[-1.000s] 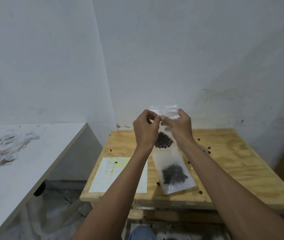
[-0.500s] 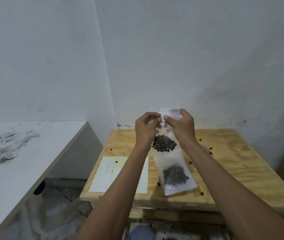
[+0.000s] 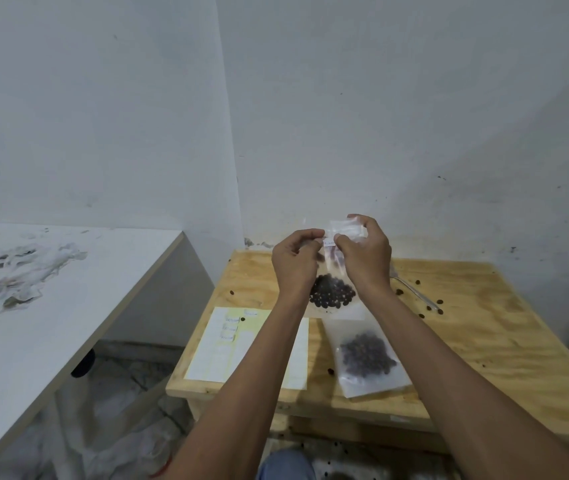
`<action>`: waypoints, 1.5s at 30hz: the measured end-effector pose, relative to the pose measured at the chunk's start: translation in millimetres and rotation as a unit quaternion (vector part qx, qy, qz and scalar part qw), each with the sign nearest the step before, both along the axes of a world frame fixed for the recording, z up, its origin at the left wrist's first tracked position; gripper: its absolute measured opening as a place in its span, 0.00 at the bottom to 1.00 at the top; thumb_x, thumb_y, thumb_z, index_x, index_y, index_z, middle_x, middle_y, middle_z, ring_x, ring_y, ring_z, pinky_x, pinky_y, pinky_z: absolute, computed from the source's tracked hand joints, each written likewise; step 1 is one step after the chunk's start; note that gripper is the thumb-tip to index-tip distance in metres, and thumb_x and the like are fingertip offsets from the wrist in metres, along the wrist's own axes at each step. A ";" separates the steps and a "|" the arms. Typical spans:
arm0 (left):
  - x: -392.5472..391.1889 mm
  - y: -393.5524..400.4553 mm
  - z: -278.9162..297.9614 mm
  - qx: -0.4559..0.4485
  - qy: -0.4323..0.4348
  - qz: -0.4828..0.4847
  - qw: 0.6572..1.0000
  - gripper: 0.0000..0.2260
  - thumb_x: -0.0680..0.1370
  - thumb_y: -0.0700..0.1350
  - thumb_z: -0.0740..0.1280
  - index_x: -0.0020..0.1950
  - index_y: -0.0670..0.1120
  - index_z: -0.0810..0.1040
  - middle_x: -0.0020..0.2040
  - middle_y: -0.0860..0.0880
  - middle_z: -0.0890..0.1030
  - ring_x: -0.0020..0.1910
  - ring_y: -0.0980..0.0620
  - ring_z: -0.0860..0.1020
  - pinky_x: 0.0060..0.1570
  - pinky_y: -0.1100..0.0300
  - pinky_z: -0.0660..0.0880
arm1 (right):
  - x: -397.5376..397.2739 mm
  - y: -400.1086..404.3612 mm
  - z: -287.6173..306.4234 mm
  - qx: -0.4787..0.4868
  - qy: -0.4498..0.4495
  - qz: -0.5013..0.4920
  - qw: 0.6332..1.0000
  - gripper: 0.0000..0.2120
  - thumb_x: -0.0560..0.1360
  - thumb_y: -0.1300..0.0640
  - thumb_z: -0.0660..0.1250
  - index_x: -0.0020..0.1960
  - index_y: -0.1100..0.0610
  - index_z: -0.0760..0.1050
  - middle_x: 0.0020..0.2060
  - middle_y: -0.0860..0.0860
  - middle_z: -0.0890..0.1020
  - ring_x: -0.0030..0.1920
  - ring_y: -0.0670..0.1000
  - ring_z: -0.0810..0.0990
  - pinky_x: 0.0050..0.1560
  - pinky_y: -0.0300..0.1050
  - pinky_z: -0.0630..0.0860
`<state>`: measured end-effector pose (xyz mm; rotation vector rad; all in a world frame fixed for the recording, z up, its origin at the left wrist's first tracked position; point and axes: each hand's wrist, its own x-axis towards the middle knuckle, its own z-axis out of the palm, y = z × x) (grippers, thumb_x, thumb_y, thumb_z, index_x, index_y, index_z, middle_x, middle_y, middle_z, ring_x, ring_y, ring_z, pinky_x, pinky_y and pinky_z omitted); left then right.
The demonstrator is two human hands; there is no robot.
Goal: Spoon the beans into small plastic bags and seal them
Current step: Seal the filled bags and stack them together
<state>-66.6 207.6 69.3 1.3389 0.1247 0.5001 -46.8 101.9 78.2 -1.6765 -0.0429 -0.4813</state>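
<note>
1. Held bag (image 3: 332,271): small clear plastic bag, upright in the air above the far part of the table (image 3: 483,341); dark beans (image 3: 332,293) pool at its bottom.
2. Left hand (image 3: 295,263): at 9 o'clock of the bag top, fingers curled, thumb and fingertips pinching the upper left edge.
3. Right hand (image 3: 366,256): at 3 o'clock of the bag top, fingers curled around the upper strip, pinching it. Whether the seal is pressed closed cannot be told.
4. Second bag (image 3: 367,358): lies flat on the table at 6 o'clock of the held bag, apart from it, holding its own heap of beans.
5. Paper sheet (image 3: 231,344): pale yellow and white, on the table at 8 o'clock of the held bag, partly hidden by the left forearm.
6. Spoon (image 3: 414,292): metal, on the table at 3 o'clock, just beyond the right wrist.
7. Loose beans (image 3: 440,301): scattered on the table, mostly near the spoon.
8. White counter (image 3: 51,306): at 9 o'clock, well apart from the table.
</note>
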 end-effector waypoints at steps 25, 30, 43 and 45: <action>63.3 162.2 -78.7 0.223 0.151 0.091 0.959 0.10 0.76 0.39 0.74 0.57 0.42 0.85 0.54 0.46 0.85 0.53 0.47 0.83 0.56 0.52 0.80 | 79.2 119.8 -68.7 -0.154 0.215 0.126 0.956 0.22 0.71 0.61 0.77 0.63 0.53 0.80 0.60 0.54 0.81 0.54 0.53 0.83 0.52 0.48 0.83; 80.5 185.9 -98.8 0.299 0.213 0.098 0.925 0.12 0.78 0.44 0.73 0.60 0.43 0.84 0.57 0.47 0.84 0.55 0.48 0.82 0.58 0.51 0.79 | 97.1 150.8 -91.9 -0.228 0.217 0.106 0.943 0.22 0.75 0.63 0.74 0.68 0.58 0.78 0.68 0.55 0.78 0.65 0.56 0.79 0.61 0.46 0.78; 70.9 151.4 -84.3 0.476 0.210 0.095 0.849 0.10 0.75 0.50 0.73 0.55 0.49 0.84 0.60 0.44 0.79 0.61 0.42 0.76 0.61 0.45 0.75 | 79.2 127.0 -71.4 -0.370 0.135 0.059 0.917 0.13 0.79 0.52 0.69 0.63 0.51 0.81 0.64 0.52 0.79 0.62 0.55 0.78 0.55 0.46 0.77; 63.2 127.7 -70.6 0.465 0.194 0.067 0.861 0.10 0.74 0.52 0.71 0.51 0.50 0.85 0.55 0.45 0.82 0.60 0.42 0.77 0.58 0.48 0.76 | 68.2 105.2 -53.3 -0.349 0.124 0.045 0.928 0.09 0.79 0.54 0.69 0.58 0.50 0.82 0.57 0.51 0.84 0.56 0.54 0.82 0.49 0.45 0.77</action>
